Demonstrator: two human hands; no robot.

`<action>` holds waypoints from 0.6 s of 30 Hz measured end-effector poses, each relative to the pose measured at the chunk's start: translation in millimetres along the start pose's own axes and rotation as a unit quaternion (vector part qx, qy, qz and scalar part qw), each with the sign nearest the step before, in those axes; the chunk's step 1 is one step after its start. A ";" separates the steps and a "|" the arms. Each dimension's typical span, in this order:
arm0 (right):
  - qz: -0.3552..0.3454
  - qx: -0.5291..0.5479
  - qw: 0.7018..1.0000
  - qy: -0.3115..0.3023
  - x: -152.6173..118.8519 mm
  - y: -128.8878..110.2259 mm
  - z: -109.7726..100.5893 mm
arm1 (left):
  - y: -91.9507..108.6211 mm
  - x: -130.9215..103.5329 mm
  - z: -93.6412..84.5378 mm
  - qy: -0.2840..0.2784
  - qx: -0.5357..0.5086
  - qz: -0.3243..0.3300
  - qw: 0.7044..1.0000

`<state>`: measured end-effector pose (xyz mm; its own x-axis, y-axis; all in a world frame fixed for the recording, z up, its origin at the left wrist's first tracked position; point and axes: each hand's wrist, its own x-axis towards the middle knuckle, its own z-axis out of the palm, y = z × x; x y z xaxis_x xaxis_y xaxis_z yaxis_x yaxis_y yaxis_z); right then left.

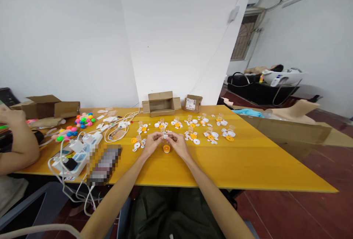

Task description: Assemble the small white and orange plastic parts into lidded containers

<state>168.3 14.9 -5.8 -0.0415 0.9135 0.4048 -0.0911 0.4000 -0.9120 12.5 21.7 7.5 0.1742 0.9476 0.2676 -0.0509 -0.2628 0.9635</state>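
Between the fingertips of my left hand (153,142) and my right hand (177,143) is a small white piece with dark marks (165,136); both hands pinch it above the table. Just below them an orange round part (166,148) with a pale rim stands on the wood. Around and behind my hands lie several little groups of orange discs (193,136), white discs (196,142), clear cups (190,117) and small white pieces with dark holes or marks. The exact shape of the held piece is too small to make out.
An open cardboard box (161,104) and a smaller box (192,103) stand at the table's back edge. On the left are a power strip (82,156) with cables, a phone (106,163), colourful balls (85,120) and another person's arm (20,147).
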 end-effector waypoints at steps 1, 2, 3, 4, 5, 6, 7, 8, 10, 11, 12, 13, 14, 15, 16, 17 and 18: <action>-0.001 -0.001 1.000 -0.001 -0.1 0.0 0.2 | 0.0 0.0 0.1 0.000 -0.001 -0.001 1.000; -0.001 -0.003 1.000 -0.001 -0.1 0.0 0.5 | -0.1 0.1 0.2 0.000 -0.001 -0.002 1.000; -0.002 -0.004 1.000 0.000 -0.1 0.0 0.6 | -0.2 0.1 0.3 0.000 -0.001 -0.003 1.000; -0.002 -0.004 1.000 0.000 -0.1 0.0 0.8 | -0.2 0.1 0.5 0.001 -0.001 -0.003 1.000; -0.002 -0.005 1.000 0.001 -0.2 -0.1 0.9 | 0.0 0.0 0.7 0.002 -0.002 -0.003 1.000; -0.003 -0.004 1.000 0.001 -0.2 -0.2 1.1 | 0.3 -0.1 0.9 0.003 -0.004 -0.003 1.000; -0.003 -0.002 1.000 0.001 -0.2 -0.2 1.2 | 0.9 -0.2 1.1 0.003 -0.006 -0.003 1.000; -0.003 0.000 1.000 0.000 -0.2 -0.3 1.3 | 1.7 -0.4 1.3 0.003 -0.007 -0.002 1.000; -0.001 0.003 1.000 -0.004 -0.2 -0.2 1.2 | 3.4 -0.8 1.6 0.003 -0.007 0.001 1.000; 0.001 0.003 1.000 -0.005 -0.1 0.0 1.0 | 4.2 -1.0 1.8 0.002 -0.006 0.003 1.000; 0.004 0.002 1.000 -0.007 0.1 0.2 0.7 | 4.9 -1.1 1.8 0.002 -0.005 0.004 1.000; 0.006 0.001 1.000 -0.009 0.3 0.5 0.2 | 5.4 -1.2 1.8 0.002 -0.004 0.005 1.000; 0.008 0.000 1.000 -0.012 0.5 0.8 -0.3 | 5.6 -1.2 1.8 0.003 -0.003 0.006 1.000; 0.009 -0.002 1.000 -0.015 0.8 1.1 -0.9 | 5.6 -1.2 1.7 0.003 -0.001 0.006 1.000; 0.010 -0.003 1.000 -0.018 1.0 1.5 -1.5 | 5.3 -1.1 1.6 0.004 0.001 0.007 1.000; 0.011 -0.004 1.000 -0.022 1.3 1.9 -2.0 | 4.8 -0.9 1.3 0.005 0.004 0.009 1.000; 0.011 -0.005 1.000 -0.024 1.6 2.4 -2.5 | 4.2 -0.7 1.1 0.006 0.007 0.011 1.000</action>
<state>170.5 17.4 -7.5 -0.0921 0.9176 0.3867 -0.0793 0.3803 -0.9215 13.2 19.7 11.4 0.1616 0.9438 0.2882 -0.0403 -0.2855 0.9575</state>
